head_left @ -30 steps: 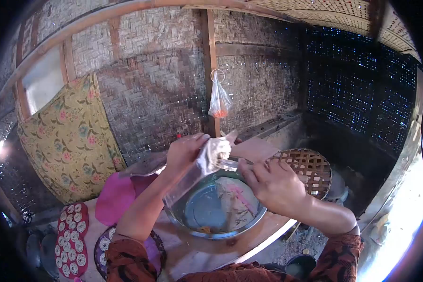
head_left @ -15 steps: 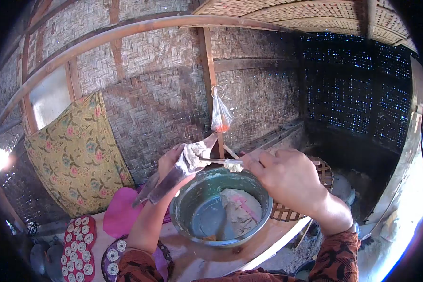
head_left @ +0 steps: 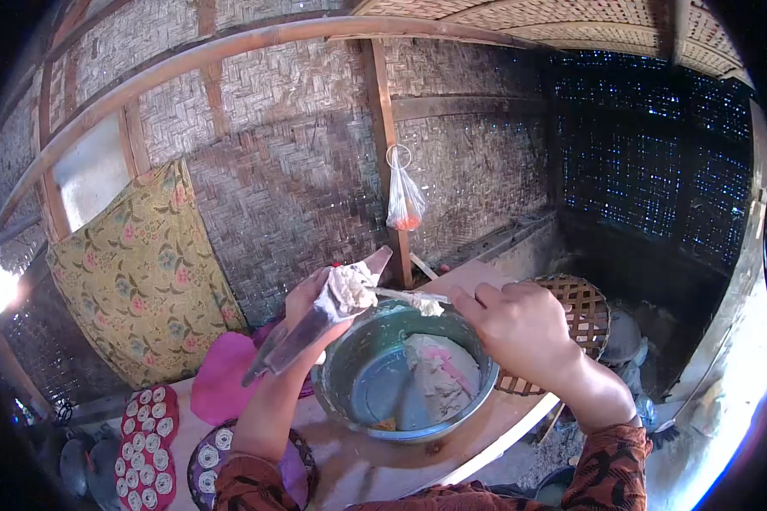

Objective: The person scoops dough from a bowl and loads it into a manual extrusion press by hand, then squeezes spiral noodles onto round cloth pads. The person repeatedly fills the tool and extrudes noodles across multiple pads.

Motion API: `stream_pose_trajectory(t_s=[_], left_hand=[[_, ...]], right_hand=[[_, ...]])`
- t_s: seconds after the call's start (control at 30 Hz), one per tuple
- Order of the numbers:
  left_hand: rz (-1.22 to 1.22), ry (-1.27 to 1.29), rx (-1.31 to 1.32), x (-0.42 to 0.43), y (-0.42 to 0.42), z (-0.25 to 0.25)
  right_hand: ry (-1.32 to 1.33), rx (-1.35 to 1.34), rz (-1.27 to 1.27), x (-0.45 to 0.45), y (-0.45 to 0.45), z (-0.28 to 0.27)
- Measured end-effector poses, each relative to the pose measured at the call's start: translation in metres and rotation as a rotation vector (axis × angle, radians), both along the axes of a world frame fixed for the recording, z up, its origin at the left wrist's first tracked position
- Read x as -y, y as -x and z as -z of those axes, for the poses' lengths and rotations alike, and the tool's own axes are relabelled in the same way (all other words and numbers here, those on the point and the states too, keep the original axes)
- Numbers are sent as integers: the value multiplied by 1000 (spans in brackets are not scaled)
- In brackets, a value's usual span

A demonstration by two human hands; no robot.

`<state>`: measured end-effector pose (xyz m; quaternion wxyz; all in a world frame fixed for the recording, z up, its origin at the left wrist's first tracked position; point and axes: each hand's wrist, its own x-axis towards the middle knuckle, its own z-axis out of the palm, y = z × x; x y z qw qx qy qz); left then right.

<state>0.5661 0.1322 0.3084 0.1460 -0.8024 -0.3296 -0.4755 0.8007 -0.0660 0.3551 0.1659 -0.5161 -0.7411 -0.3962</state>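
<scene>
Paste (head_left: 349, 289), pale and thick, is clinging to the open end of a translucent grey plastic bag (head_left: 302, 336) as a person is working above a table; the left hand (head_left: 305, 296) is gripping the bag from behind, its fingers partly hidden by the plastic, while the bag's narrow end is hanging down past the wrist; the right hand (head_left: 520, 328) is closing in a narrow grasp around a thin, pale, stick-like utensil (head_left: 392, 295), whose far end is touching the paste; a smaller pale clump (head_left: 429, 307) is sticking to the utensil near the right fingers.

Below, a round, grey-green basin (head_left: 341, 362) is standing on a pale wooden table (head_left: 341, 473); inside it, toward the right, a pale mass (head_left: 422, 362) with a pink streak is lying; a round, open-weave bamboo basket (head_left: 584, 319) is resting just beyond the right hand, partly hidden by it.

To the left, a bright pink sheet (head_left: 222, 375) is lying near the left forearm; pale coiled rounds (head_left: 147, 473) are covering a red-pink base; more coils are sitting on a round, dark-rimmed purple tray (head_left: 290, 468); behind, a yellow floral cloth (head_left: 145, 272) is hanging against a woven wall (head_left: 290, 170), and a clear plastic bag of orange-red contents (head_left: 406, 209) is dangling from a wooden post (head_left: 382, 102).
</scene>
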Motion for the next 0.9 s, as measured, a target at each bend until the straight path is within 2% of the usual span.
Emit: stream_pose_trajectory(t_s=[0.03,0.1,0.17,0.23,0.27,0.3,0.33,0.37,0.4,0.43,0.5,0.53,0.57,0.63,0.7,0.73,0.77,0.8,0.83,0.87,0.9], left_hand=[[0,-1,1,7,-3,-2],[215,134,-9,27,-6,-4],[93,-20,-108,8,-7,17],[111,-14,-181,5,0,24],[226,141,-86,8,5,24],[187,210,-105,8,11,19],[146,277,-127,9,18,14],[-43,256,-260,4,25,7],[128,263,-110,-15,32,17],[170,302,-60,-17,36,15],[275,408,20,-2,21,11],[299,410,30,4,12,10],[263,270,32,14,5,-1],[151,-14,51,35,-10,-21],[319,201,421,13,0,-9],[147,76,251,18,11,-21],[141,71,250,-5,22,-9],[277,190,386,-47,27,13],[317,226,433,-44,26,18],[313,217,441,-45,22,22],[287,192,421,-48,16,24]], right_hand=[[-43,32,-36,1,5,-5],[-4,59,-70,-8,15,-5],[48,86,-103,-19,19,6],[20,137,-201,-27,23,23],[63,141,-176,-19,20,24],[62,145,-186,-12,14,21],[63,61,-141,-6,4,18],[64,-23,-95,-1,-5,16],[64,-232,-185,0,-11,11],[60,-228,-192,-9,-9,12],[-61,-799,-580,-44,4,30],[-48,-883,-744,-65,15,45],[-52,-881,-745,-73,31,55],[121,-1040,-673,-77,57,79],[220,-1024,-705,-76,53,108],[306,-1007,-728,-78,46,112],[305,-1006,-735,-77,41,110],[395,-1120,-720,-77,32,104],[495,-1236,-697,-77,28,99],[363,-1168,-709,-87,25,97],[368,-1172,-703,-94,25,104]])
